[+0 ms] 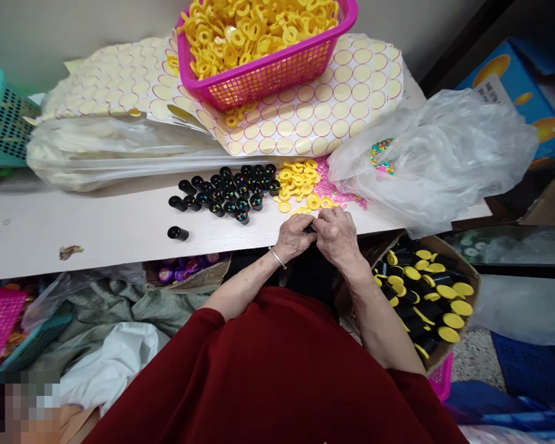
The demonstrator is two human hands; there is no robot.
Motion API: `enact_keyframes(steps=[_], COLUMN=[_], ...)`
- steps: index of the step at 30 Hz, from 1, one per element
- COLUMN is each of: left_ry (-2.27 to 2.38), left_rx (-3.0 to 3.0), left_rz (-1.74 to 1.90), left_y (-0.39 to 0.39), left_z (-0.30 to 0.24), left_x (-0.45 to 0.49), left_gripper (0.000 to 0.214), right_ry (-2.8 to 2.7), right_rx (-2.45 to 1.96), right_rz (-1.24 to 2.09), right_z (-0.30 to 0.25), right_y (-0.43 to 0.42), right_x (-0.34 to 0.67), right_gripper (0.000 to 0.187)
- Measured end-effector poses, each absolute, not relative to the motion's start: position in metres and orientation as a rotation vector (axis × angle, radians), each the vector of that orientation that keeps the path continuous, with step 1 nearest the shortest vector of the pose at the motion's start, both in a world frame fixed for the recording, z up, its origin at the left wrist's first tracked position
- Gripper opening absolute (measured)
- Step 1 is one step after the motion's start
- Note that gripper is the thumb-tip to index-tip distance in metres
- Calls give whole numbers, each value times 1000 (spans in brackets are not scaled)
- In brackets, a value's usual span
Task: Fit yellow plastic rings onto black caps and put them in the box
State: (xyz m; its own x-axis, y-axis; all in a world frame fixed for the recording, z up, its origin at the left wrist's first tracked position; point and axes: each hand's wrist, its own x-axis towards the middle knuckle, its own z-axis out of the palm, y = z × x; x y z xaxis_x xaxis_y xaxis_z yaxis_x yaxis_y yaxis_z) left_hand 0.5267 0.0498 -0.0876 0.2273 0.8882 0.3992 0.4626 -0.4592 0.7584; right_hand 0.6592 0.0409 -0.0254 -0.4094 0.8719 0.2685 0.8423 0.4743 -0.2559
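My left hand (pixel 295 236) and my right hand (pixel 337 233) meet at the table's front edge, both closed around a small black tube (pixel 310 228) that barely shows between the fingers. A bracelet circles my left wrist. Just beyond the hands lies a loose heap of yellow ring caps (pixel 300 184) on a patch of pink beads (pixel 333 188). To the left stands a cluster of open black tubes (pixel 229 190) filled with coloured beads, and one lone tube (pixel 177 233) lies apart.
A pink basket (pixel 277 74) of yellow caps rests on sheets of round stickers (pixel 324 117). A clear plastic bag (pixel 435 157) lies at right. Below the table, a cardboard box (pixel 425 302) holds capped black tubes. A teal basket (pixel 4 117) stands far left.
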Motion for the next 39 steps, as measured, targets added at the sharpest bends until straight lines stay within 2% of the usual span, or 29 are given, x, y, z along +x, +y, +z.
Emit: enact_keyframes(steps=[6, 9, 14, 18, 28, 33, 39], left_ry=[1245, 1293, 1306, 1329, 1332, 1321, 1358], left_rx=[1988, 1973, 1983, 2003, 1998, 1972, 1948], left_rz=[1206, 1236, 1227, 1223, 1229, 1209, 1173], left_y=[49, 48, 49, 49, 49, 49, 49], left_z=[-91, -92, -93, -93, -94, -92, -92], left_x=[528, 529, 529, 528, 528, 528, 528], left_gripper=[18, 21, 21, 23, 27, 25, 29], right_ry=[-1915, -1886, -2347, -2528, -2278, -2044, -1523], right_rx=[-1312, -1348, -1312, -1290, -1344, -1383, -1225], right_rz=[531, 426, 245, 181, 293, 594, 1055], right_z=[-46, -58, -53, -47, -66, -64, -39], right_y=[54, 73, 104, 111, 104, 108, 88], right_x=[675, 682, 679, 674, 683, 677, 682], right_gripper=[15, 16, 31, 26, 22, 11, 22])
